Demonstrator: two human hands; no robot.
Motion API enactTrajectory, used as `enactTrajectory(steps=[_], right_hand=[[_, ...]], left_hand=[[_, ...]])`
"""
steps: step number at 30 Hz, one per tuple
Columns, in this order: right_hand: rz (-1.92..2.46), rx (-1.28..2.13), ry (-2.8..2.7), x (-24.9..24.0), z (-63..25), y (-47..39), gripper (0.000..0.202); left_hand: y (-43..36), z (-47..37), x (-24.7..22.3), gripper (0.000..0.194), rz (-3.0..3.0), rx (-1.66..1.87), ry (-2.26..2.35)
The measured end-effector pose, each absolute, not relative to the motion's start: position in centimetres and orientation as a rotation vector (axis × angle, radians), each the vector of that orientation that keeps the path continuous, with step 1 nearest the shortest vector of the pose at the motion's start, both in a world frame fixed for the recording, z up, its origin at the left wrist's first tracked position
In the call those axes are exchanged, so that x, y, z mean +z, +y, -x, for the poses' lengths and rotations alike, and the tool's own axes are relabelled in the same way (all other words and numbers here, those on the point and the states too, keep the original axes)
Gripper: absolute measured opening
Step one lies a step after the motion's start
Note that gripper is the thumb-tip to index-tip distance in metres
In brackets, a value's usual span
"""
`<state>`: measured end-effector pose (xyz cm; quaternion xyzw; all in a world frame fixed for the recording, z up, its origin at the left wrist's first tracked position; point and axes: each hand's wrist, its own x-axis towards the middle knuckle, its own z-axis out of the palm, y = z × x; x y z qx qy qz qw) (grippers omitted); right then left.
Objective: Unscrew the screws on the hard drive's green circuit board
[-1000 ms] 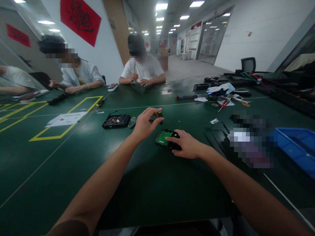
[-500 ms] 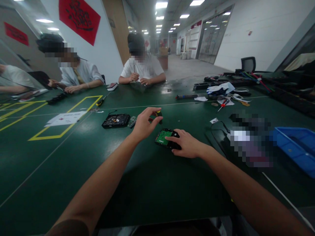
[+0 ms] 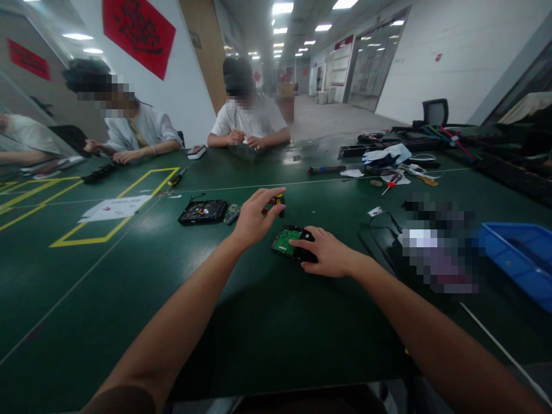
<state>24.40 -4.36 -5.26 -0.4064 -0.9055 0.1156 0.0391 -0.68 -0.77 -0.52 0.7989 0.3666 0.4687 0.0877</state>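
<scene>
My left hand (image 3: 254, 214) is closed by thumb and fingers round the black and yellow handle of a small screwdriver (image 3: 280, 200), held near upright. Its lower end comes close to the far left corner of a hard drive (image 3: 288, 241); whether the tip touches a screw I cannot make out. The drive lies flat on the green table, with its green circuit board facing up. Across the drive's right end, my right hand (image 3: 330, 253) grips its edges with the thumb and fingers, one finger resting over the board.
Left of my hands lie an opened black drive casing (image 3: 202, 212) and a loose circuit board (image 3: 232, 213). A blue bin (image 3: 517, 259) stands at the right. Tools, a cloth (image 3: 387, 155) and cables lie at the far right. Across the table sits a co-worker (image 3: 250, 121).
The fingers of my left hand have shifted slightly on the screwdriver, and its yellow handle end has turned. My right hand and the hard drive have stayed in place.
</scene>
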Motion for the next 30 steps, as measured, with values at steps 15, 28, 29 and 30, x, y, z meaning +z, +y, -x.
enactTrajectory(steps=[15,28,29,30], right_hand=[[1.247,0.374,-2.782,-5.2,-24.51,-4.33,0.074],[1.234,0.325,-2.776,-5.36,-24.44,-4.28,0.073],[1.228,0.326,-2.779,-5.35,-24.45,-4.27,0.073],[1.225,0.328,-2.781,-5.34,-24.46,-4.27,0.073]], left_hand=[[-0.47,0.91,-0.75,0.04,-2.341,1.39,1.058],[-0.39,0.87,-0.8,0.044,-2.391,1.377,1.055],[-0.46,0.88,-0.69,0.044,-2.405,1.368,1.051],[-0.55,0.91,-0.57,0.043,-2.418,1.355,1.046]])
